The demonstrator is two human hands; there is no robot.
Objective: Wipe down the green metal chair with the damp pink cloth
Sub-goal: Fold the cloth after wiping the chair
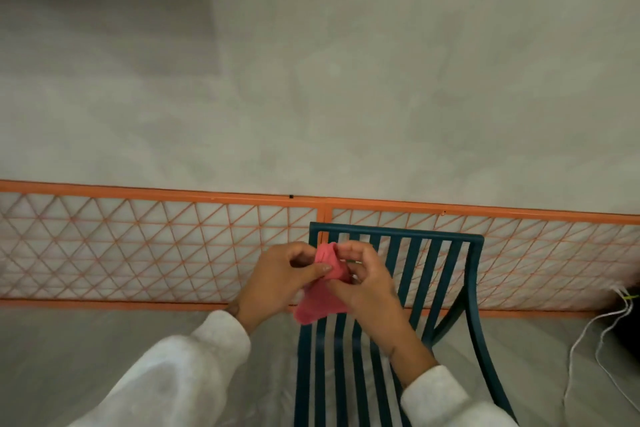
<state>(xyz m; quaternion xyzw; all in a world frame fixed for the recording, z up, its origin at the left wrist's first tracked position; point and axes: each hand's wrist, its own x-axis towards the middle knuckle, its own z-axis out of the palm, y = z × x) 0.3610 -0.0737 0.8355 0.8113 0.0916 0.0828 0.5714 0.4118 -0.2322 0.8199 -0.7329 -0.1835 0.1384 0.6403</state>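
Item 1, left of the grip: white sleeve (180, 367), running up from the lower left to the left hand (277, 279). The left hand is clenching the pink cloth (320, 295), thumb lying across its upper fold.

Item 2, at the grip: the pink cloth, bunched at the top between both hands, its lower part hanging loose below them as a flat flap. It is being held in the air above the chair seat, in front of the backrest slats.

Item 3, right of the grip: right hand (363, 282), fingers curled and pinching the cloth's upper right edge; its sleeve is entering from the lower right.

Item 4, behind and below the grip: green metal chair (429, 274), slatted back and seat, top rail sitting above the hands, curved armrest sweeping down on the right.

Item 5, behind the chair: orange lattice railing (138, 253), running the full width.

Item 6, far right of the grip: white cables (588, 329) trailing over the grey floor (311, 80).

Containers: none in view. Writing or labels: none readable.
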